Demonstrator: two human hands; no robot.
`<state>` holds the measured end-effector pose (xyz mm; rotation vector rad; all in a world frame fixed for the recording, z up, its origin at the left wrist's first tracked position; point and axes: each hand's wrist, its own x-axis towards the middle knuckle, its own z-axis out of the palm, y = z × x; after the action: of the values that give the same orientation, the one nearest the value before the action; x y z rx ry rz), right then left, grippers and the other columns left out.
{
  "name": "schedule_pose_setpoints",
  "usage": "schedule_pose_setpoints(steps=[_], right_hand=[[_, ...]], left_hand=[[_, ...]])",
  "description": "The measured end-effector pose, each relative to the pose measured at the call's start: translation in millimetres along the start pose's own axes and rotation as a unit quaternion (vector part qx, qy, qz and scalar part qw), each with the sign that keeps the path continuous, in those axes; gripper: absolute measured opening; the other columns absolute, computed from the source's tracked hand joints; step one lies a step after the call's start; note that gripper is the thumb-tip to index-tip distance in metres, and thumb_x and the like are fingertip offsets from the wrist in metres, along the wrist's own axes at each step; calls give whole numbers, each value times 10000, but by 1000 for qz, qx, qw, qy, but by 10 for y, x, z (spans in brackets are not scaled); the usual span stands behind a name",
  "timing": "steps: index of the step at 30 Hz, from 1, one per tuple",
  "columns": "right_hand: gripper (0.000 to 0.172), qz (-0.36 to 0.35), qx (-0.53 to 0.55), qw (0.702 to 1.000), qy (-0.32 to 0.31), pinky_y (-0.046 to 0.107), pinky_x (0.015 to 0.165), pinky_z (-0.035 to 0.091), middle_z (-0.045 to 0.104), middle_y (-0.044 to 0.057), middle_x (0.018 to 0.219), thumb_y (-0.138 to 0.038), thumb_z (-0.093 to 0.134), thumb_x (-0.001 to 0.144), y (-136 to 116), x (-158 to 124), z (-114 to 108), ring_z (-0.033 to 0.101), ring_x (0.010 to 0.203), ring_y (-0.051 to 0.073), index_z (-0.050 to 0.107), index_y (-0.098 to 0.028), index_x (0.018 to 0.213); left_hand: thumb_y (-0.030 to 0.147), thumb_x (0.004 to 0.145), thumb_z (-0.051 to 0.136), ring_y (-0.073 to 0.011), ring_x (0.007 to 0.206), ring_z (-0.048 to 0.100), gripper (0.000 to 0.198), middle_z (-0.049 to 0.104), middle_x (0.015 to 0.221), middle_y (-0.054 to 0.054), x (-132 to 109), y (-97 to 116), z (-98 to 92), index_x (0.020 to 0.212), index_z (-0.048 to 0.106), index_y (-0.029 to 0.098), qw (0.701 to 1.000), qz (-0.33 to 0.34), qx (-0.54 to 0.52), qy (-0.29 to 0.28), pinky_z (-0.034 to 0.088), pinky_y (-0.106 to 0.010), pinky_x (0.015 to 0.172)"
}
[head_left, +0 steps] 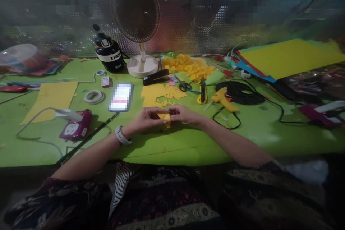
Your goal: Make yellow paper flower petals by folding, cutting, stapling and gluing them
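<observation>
Head | left hand (147, 119), right hand (183, 115): grip pinched on yellow piece (165, 116), seemingly unfinished | curled pieces (188, 67) heaped | flat sheet (54, 97) uncut

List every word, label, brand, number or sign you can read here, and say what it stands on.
"ENC", on the white band of the bottle; any letters after it are unclear.
Lower mark on the bottle: too small to read.
Phone screen: blurred out, unreadable.
Labels on the left purple box: too blurred to read.
Small box: print too small to read.
White mark on the stapler: too small to read.
</observation>
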<state>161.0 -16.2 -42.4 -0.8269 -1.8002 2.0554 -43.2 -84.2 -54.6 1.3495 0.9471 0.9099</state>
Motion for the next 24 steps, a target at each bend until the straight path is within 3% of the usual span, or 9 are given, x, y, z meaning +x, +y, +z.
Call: schedule_pose_setpoints(steps=[4, 10, 19, 24], right_hand=[[250, -7, 2, 1000, -11, 244, 665, 523, 665, -3, 799, -257, 779, 702, 2, 1, 13, 621, 705, 112, 624, -150, 867], [189, 9, 16, 1000, -2, 220, 636, 503, 657, -14, 775, -234, 748, 730, 2, -1, 25, 614, 662, 91, 627, -148, 847], [119, 22, 17, 1000, 9, 204, 596, 493, 667, -20, 749, -198, 694, 731, -33, -3, 51, 608, 612, 83, 619, -157, 814], [134, 39, 30, 999, 22, 251, 609, 511, 667, 4, 723, -302, 607, 784, -18, 15, 26, 624, 617, 124, 611, -173, 821]], left_hand=[[339, 770, 808, -72, 479, 580, 460, 757, 756, -61, -4, -4, -5, 1174, 725, 135, 1000, -2, 25, -1, 449, -176, 434], [312, 778, 795, -129, 747, 708, 306, 784, 966, -87, 13, -19, 3, 1053, 777, 179, 998, 49, 31, 26, 582, -230, 681], [345, 749, 811, -131, 680, 687, 377, 785, 934, -94, 22, -40, 2, 1076, 769, 163, 995, 64, 67, 45, 569, -231, 591], [371, 767, 804, -105, 578, 612, 406, 747, 787, -63, 45, -75, -13, 1105, 748, 152, 995, 70, 55, 48, 471, -195, 474]])
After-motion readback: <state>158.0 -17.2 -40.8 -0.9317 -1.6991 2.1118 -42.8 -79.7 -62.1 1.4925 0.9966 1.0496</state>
